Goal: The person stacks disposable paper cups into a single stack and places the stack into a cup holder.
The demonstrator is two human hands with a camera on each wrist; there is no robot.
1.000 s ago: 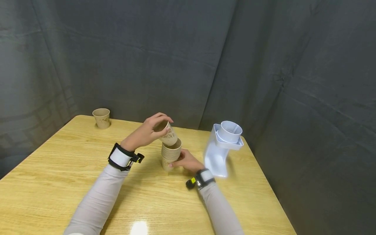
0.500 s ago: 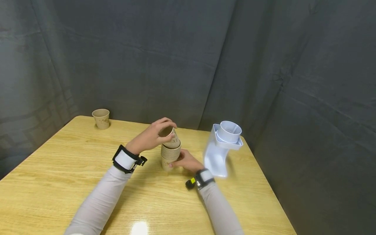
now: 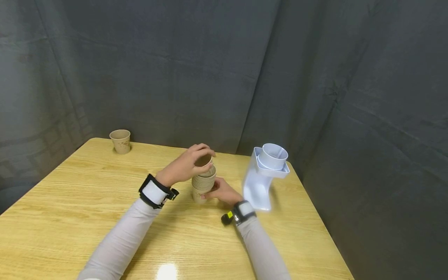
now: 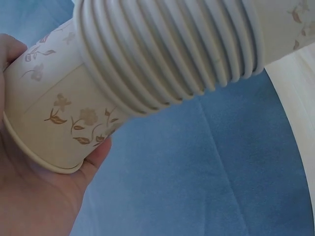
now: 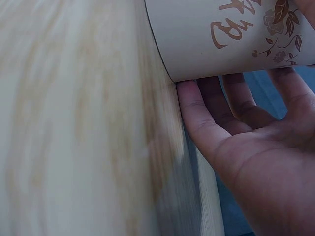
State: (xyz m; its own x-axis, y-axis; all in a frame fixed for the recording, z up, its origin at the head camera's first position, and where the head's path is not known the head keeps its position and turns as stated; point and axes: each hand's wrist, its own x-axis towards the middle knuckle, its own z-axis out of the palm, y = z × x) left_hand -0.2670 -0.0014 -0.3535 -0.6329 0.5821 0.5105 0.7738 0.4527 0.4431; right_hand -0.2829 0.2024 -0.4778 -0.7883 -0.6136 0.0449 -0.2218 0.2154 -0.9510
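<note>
A stack of nested beige paper cups (image 3: pixel 203 182) stands upright on the table. My right hand (image 3: pixel 224 191) holds it low down, its fingers and thumb around the bottom cup, whose printed wall (image 5: pixel 221 44) shows in the right wrist view. With my left hand (image 3: pixel 183 165) I grip a single paper cup (image 4: pixel 69 108) near its rim. This cup's lower part sits inside the mouth of the stack, and its flower print shows in the left wrist view. The stacked rims (image 4: pixel 167 54) lie just below it.
Another paper cup (image 3: pixel 121 142) stands alone at the table's back left corner. To the right of my right hand is a white plastic holder (image 3: pixel 260 182) with a round ring on top. Dark grey curtains (image 3: pixel 168 70) hang behind the wooden table (image 3: pixel 80 202).
My left hand has moved right and down, bringing its cup from tilted above the stack into the stack's mouth. My right hand has stayed in place on the stack.
</note>
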